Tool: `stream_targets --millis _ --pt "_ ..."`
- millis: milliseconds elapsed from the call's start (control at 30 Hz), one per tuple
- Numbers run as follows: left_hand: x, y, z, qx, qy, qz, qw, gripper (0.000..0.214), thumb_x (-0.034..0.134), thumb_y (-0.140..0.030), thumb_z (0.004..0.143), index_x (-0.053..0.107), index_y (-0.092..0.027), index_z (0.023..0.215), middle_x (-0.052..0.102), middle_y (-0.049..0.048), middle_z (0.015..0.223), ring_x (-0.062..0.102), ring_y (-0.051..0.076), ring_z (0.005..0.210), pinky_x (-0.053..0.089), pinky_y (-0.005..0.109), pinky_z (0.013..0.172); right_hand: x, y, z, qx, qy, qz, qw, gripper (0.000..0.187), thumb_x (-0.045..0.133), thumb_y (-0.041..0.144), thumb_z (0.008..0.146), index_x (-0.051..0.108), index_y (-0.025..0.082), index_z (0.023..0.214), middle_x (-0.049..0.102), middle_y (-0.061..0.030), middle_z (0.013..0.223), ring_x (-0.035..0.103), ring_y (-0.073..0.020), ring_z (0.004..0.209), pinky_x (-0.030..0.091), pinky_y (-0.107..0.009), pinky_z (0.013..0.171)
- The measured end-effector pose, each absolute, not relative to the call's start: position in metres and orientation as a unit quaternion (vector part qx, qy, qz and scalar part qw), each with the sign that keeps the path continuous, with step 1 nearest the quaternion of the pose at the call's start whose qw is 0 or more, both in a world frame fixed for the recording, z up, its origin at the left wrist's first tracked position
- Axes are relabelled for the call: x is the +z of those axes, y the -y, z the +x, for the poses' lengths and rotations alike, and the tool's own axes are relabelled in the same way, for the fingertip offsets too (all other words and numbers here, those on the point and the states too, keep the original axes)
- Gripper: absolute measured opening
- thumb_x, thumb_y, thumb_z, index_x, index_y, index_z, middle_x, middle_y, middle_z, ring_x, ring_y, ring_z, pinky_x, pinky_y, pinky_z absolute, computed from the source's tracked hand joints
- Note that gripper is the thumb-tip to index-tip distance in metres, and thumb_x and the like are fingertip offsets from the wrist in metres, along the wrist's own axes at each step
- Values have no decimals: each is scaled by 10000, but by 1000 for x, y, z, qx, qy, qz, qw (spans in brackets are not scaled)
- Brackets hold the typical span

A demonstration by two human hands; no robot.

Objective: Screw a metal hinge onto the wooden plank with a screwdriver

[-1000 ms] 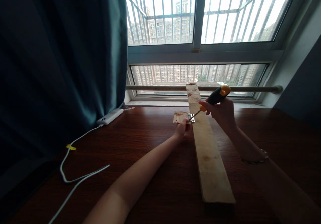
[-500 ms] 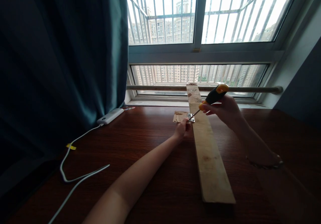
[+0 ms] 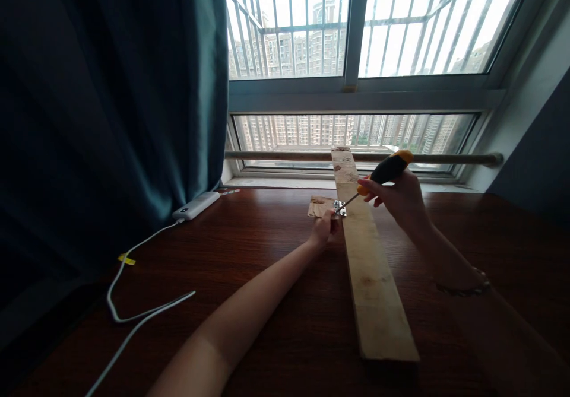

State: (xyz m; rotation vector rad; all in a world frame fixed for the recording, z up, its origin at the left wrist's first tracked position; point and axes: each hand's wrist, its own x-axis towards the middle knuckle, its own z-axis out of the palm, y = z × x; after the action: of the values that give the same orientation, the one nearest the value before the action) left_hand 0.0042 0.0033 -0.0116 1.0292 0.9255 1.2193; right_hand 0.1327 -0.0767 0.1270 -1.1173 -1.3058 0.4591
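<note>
A long pale wooden plank (image 3: pixel 371 272) lies on the dark wooden table (image 3: pixel 276 302), running away from me toward the window. A small wood piece (image 3: pixel 318 206) sits against its left side, with a small metal bracket (image 3: pixel 339 208) at the joint. My right hand (image 3: pixel 398 195) is closed round a black and yellow screwdriver (image 3: pixel 383 172), whose tip rests on the bracket. My left hand (image 3: pixel 323 229) pinches at the bracket and the small piece just below the tip; what its fingers hold is too small to make out.
A white power bank (image 3: pixel 196 205) lies at the table's left by the dark teal curtain (image 3: pixel 111 106), its white cable (image 3: pixel 133 302) trailing toward me. A metal rail (image 3: pixel 445 158) runs along the barred window behind the plank.
My right hand and the screwdriver handle have shifted slightly, the wrist turning, while the tip stays on the bracket. My left hand has not moved.
</note>
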Motion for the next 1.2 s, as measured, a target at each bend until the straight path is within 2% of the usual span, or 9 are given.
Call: stream_targets --millis 100,200,333,467,667,833,1067,1200 --pt "-11 -2 4 525 -401 446 604 324 458 -382 736 507 -149 516 460 3 405 386 84 354 252 230 381 137 83 137 318 569 -443 616 416 810 381 461 580 140 710 666 -56 700 647 -205 563 562 -313 497" --pt "-10 -1 4 522 -401 447 605 337 446 -384 742 492 -152 503 450 1 393 376 81 345 251 230 381 141 86 139 360 566 -421 611 416 836 316 417 585 138 698 676 -59 752 664 -227 652 587 -354 609" --pt "-11 -2 4 525 -404 448 601 333 444 -384 739 500 -150 510 456 3 407 388 82 353 262 228 382 133 81 136 272 564 -459 630 405 811 366 459 586 137 706 675 -54 710 658 -222 586 585 -326 519" --pt "-12 -4 5 526 -406 445 601 324 442 -382 737 506 -150 519 466 7 416 401 89 354 259 231 373 125 76 131 148 549 -523 635 378 757 426 534 576 132 687 633 -29 542 608 -188 422 523 -264 366" --pt "-13 -4 5 536 -406 440 595 312 447 -358 736 483 -161 497 450 -2 383 384 85 332 244 230 363 120 68 136 85 518 -536 662 375 720 465 571 577 126 649 642 -51 548 615 -193 421 502 -242 354" --pt "-13 -4 5 538 -396 441 599 297 456 -349 736 479 -162 507 450 -7 384 383 80 332 232 222 357 116 61 138 91 498 -522 687 364 720 448 577 591 122 678 663 -66 609 639 -216 469 516 -258 362" --pt "-12 -4 5 543 -392 449 591 291 466 -353 728 476 -161 510 444 -9 386 379 81 337 245 223 354 110 56 141 91 506 -525 678 366 728 445 566 598 120 671 662 -68 601 643 -223 485 540 -281 401" --pt "-10 -3 5 540 -397 452 588 302 462 -353 728 475 -159 497 441 -5 386 373 80 336 240 226 355 112 55 143 139 510 -522 670 392 750 436 534 612 105 693 665 -79 615 646 -227 505 551 -300 420"
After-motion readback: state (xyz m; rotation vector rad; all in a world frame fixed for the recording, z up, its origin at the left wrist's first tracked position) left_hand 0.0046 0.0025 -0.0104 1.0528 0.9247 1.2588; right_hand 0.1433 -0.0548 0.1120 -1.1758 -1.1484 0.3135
